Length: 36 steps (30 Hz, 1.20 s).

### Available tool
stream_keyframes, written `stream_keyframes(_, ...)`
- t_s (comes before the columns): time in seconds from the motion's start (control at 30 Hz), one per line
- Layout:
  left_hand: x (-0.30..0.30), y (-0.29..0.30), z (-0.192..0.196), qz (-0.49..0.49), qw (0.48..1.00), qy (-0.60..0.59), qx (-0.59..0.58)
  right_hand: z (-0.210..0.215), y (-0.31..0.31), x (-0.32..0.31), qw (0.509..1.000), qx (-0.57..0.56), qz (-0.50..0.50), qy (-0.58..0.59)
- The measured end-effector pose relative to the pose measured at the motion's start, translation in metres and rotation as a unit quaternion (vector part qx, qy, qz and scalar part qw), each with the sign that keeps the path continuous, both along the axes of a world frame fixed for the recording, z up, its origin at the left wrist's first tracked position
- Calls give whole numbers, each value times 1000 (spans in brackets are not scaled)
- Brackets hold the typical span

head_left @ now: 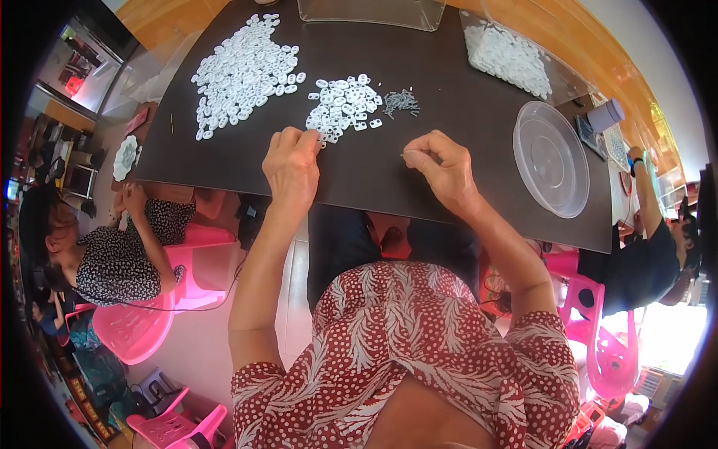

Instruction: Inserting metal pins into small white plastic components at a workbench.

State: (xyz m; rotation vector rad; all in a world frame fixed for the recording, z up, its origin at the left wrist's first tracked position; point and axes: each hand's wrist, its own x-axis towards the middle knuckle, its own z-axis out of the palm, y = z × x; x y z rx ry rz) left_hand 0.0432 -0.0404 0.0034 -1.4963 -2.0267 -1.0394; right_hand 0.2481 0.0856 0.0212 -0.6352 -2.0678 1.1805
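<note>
My left hand (290,170) is closed, its fingertips at the near edge of a pile of small white plastic pieces with holes (342,105). White shows at those fingertips, but I cannot make out whether a piece is gripped. To the right, my right hand (446,169) hovers over the dark table (359,178) in a pinch. A tiny yellowish tip pokes out between thumb and forefinger; the rest is hidden. Small grey pins (402,103) lie heaped beside the white pieces. A larger pile of white oval pieces with holes (243,75) spreads at the far left.
A clear bin of white pieces (508,60) stands at the far right, near a round transparent lid (551,159). Another clear container (372,13) sits at the back. A thin brownish stick (171,123) lies far left. People sit on pink chairs (138,329) at both sides.
</note>
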Motion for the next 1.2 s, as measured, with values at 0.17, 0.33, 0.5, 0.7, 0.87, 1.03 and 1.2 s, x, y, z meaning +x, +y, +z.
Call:
stream_keyframes(0.17,-4,1,-3,-5,998,33,-60,6,-4,1,1000,11,0,-9)
stream_keyframes(0.33,-4,-1,4,-34,995,-4,-90,5,-10,2,1000,-24,-11,-3)
stream_keyframes(0.5,16,-6,9,-71,989,-113,-65,6,-21,-4,993,-117,-7,10)
stream_keyframes(0.7,45,-10,33,-151,819,-552,-39,10,-32,-10,973,-221,13,61)
stream_keyframes(0.87,59,-12,35,-238,619,-747,57,17,-40,-13,966,-246,24,76)
stream_keyframes(1.03,63,-14,36,-273,555,-782,80,19,-44,-12,957,-269,31,100)
stream_keyframes(1.2,66,-16,37,-278,565,-772,85,23,-50,-12,958,-264,24,110)
